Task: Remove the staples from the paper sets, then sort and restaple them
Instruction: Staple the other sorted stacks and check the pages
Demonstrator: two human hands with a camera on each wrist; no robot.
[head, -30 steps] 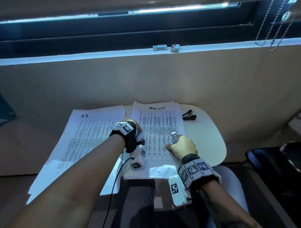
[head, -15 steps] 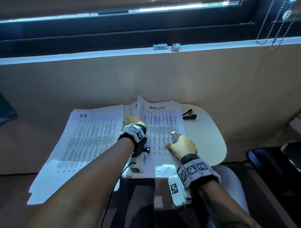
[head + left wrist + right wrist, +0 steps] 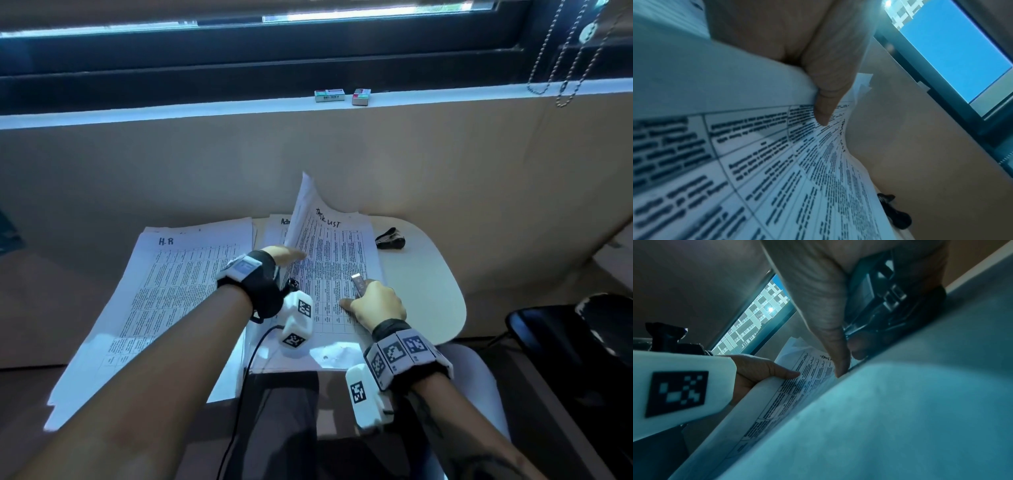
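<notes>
The "TASK LIST" paper set lies on the small white table. My left hand grips its left edge, thumb on top, and holds that side curled up off the table. In the left wrist view the thumb presses on the printed sheet. My right hand grips a silver stapler and rests its thumb on the lower part of the set. The right wrist view shows the stapler in the palm. An "H.R" paper stack lies to the left.
A black staple remover sits on the table right of the papers. Under the lifted set lies another sheet. Two small staple boxes rest on the window sill. A dark chair stands at the right.
My left hand moved forward along the left edge of the Task List set and lifted it, so its top-left corner now stands up. The right hand has stayed put with the stapler.
</notes>
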